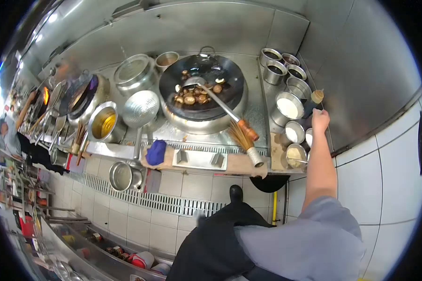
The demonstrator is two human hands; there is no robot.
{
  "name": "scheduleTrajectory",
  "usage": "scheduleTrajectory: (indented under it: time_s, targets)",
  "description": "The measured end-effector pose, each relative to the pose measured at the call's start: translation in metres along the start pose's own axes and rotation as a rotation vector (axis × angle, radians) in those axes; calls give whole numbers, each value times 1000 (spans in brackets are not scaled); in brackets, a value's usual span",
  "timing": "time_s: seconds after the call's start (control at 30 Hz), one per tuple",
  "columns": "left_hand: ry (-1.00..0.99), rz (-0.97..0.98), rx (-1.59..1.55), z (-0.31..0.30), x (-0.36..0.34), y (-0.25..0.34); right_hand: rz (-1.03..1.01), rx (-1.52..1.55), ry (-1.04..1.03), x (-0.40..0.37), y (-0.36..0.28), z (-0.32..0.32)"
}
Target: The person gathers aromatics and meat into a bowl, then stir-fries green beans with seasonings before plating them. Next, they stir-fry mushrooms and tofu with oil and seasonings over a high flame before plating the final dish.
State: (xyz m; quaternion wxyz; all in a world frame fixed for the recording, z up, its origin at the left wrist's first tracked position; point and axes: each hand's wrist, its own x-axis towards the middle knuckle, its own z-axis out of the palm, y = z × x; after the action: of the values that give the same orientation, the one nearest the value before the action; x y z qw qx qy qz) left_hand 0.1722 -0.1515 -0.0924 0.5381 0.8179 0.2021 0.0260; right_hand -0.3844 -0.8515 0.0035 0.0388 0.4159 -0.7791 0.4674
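Observation:
My right hand [320,120] reaches out over the seasoning pots at the right, fingers closed. It is beside a dark bottle with a tan top [317,96]; what it holds, if anything, is hidden. Nearby are a pot of white powder [289,108], a smaller white-filled pot [294,132] and a pot of pale yellow stuff [295,154]. Brown mushroom-like pieces [190,99] lie in a black wok [169,77]. A ladle [220,104] rests in the wok, its wooden handle over the rim. My left hand does not show.
A perforated skimmer [141,109], a pot of yellow oil [106,124], a bamboo brush [242,138] and a blue cloth [155,152] are along the range. Dark liquids fill pots [275,70] at the back right. Another person [11,138] stands at the far left.

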Motion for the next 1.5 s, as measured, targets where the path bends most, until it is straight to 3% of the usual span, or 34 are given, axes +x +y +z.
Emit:
scheduleTrajectory:
  time_s: [0.07,0.13,0.2,0.23,0.27,0.3,0.33,0.57,0.63,0.7,0.77,0.8,0.87,0.9,0.93,0.97,1.03,1.13,1.17,1.23,1.3,1.5]
  targets:
    - [-82,20,34,19,-5,11,13,-59,-142,37,-13,-2]
    - [-173,65,48,37,-7,22,-97,-201,-124,79,-5,17]
    - [-354,133,-5,64,16,24,-16,-276,-259,112,-1,33]
    - [-427,144,-79,85,-7,53,2,-293,-301,132,18,46]
    - [-408,198,186,95,-38,80,25,-244,-447,147,37,60]
    - [-443,172,117,120,-67,111,50,-199,-592,156,51,73]
    - [-492,256,114,136,-74,116,41,-170,-527,156,65,86]
    - [-779,163,247,216,-131,124,-138,-135,-451,165,35,60]
    - [-841,153,265,235,-135,122,-299,-144,-405,182,-3,23]
    - [-945,259,339,258,-138,128,-333,-124,-446,180,-88,-39]
    - [-985,367,348,291,-141,145,-433,119,-396,191,-135,-72]
    - [-984,434,377,311,-147,161,-441,119,-399,184,-157,-74]
    - [-964,662,406,359,-135,179,-570,399,-168,162,-195,-81]
    - [-937,818,391,387,-124,179,-397,294,-248,154,-187,-61]
    - [-915,901,402,404,-131,199,-401,212,-171,123,-200,-49]
    - [-884,980,413,420,-142,218,-551,151,-248,101,-205,-35]
    - [-824,1234,511,447,-147,234,-612,40,-549,45,-231,-16]
    - [-884,1263,988,471,-158,245,-944,-319,-890,-30,-276,11]
    - [-913,1308,929,496,-142,218,-994,-490,-1010,-57,-298,16]
    - [-954,1257,926,506,-138,215,-1136,-723,-999,-106,-323,43]
    - [-934,1309,928,510,-131,210,-1211,-755,-950,-140,-334,80]
    - [-1034,1422,948,513,-104,204,-925,-921,-789,-130,-377,103]
